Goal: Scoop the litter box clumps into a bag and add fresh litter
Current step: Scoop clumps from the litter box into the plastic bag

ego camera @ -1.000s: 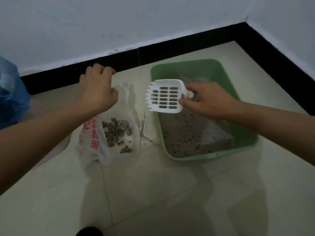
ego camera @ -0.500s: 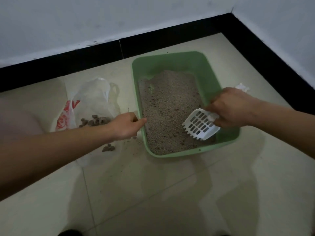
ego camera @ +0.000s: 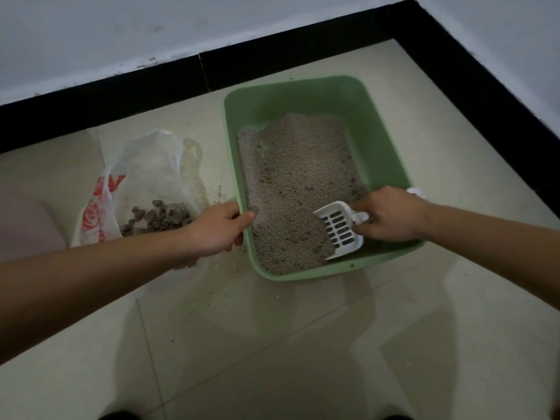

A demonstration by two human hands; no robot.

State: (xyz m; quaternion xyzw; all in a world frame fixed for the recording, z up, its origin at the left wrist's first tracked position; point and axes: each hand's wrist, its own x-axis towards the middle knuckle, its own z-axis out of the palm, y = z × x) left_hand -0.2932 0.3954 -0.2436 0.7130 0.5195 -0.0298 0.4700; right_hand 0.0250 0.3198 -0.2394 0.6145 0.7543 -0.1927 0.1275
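A green litter box [ego camera: 375,140] sits on the tiled floor, with grey litter [ego camera: 297,183] spread over its bottom. My right hand [ego camera: 391,215] grips the handle of a white slotted scoop [ego camera: 341,231], whose blade lies in the litter at the box's near right corner. My left hand [ego camera: 219,228] holds the box's left rim, thumb inside and fingers outside. Left of the box lies a thin white plastic bag [ego camera: 142,174] with red print, holding a pile of dark clumps [ego camera: 160,219].
A black skirting board [ego camera: 272,59] runs along the white walls behind and to the right of the box. Spilled litter grains [ego camera: 233,268] dot the floor between bag and box. Something pinkish [ego camera: 27,222] lies at the far left.
My left hand let go of the bag and moved right to take the box's rim. My right hand carried the scoop from above the bag into the litter at the near right.
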